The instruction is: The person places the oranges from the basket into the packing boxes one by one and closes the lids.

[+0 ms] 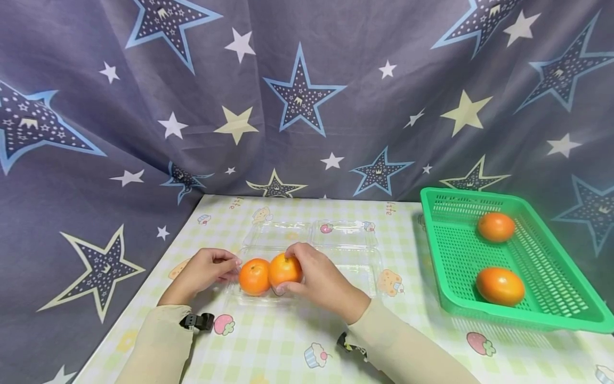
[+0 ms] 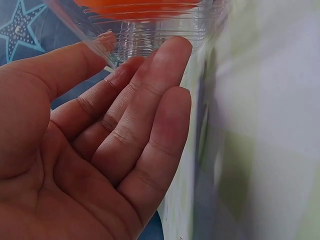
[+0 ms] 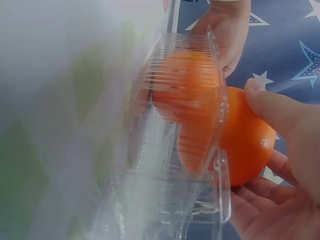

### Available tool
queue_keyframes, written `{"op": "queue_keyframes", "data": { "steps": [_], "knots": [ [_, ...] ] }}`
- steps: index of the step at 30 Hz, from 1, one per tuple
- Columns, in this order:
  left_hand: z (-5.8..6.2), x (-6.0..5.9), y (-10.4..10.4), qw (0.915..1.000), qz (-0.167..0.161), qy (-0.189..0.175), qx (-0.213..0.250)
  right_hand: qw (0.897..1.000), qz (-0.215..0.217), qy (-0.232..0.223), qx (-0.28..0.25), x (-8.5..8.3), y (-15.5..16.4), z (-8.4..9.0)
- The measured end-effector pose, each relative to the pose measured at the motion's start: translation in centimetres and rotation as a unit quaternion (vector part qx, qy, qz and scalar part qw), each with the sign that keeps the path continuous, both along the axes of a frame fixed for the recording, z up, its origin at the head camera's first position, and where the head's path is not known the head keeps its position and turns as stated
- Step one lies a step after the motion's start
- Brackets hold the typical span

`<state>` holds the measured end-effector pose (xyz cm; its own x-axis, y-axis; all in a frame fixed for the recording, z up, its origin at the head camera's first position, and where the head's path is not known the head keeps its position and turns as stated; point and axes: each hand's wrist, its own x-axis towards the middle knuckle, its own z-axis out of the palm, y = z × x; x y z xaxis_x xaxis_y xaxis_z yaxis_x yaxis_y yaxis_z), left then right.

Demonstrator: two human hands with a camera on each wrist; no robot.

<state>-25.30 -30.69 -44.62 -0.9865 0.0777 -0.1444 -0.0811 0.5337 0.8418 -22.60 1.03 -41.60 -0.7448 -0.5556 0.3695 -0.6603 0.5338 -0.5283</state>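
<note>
A clear plastic clamshell container [image 1: 355, 261] lies open on the checked tablecloth, its lid folded flat behind it. One orange [image 1: 254, 277] sits in its left end. My right hand [image 1: 312, 274] grips a second orange [image 1: 284, 269] right beside the first, at the container's front rim. In the right wrist view the held orange [image 3: 247, 140] is pressed against the container's wall [image 3: 222, 165], with thumb on top and fingers below. My left hand [image 1: 211, 269] holds the container's left edge. The left wrist view shows its fingers [image 2: 165, 75] against the ribbed wall [image 2: 150, 35], thumb on the other side.
A green slotted basket [image 1: 460, 256] stands at the right of the table with two more oranges [image 1: 496, 226] [image 1: 500, 286] in it. A star-patterned cloth hangs behind and to the left. The table's left edge runs close to my left forearm.
</note>
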Motion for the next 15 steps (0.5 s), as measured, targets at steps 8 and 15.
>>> {"op": "queue_keyframes", "data": {
  "steps": [8,15],
  "knots": [
    [-0.07,-0.07,-0.04,1.0,-0.002,0.007,0.004,1.0,0.007,0.013,0.011,-0.02,-0.17,-0.63],
    [0.07,0.06,0.1,0.9998,-0.013,0.016,0.007,1.0,0.009,0.018,0.013,-0.07,-0.3,-0.89]
  ]
}}
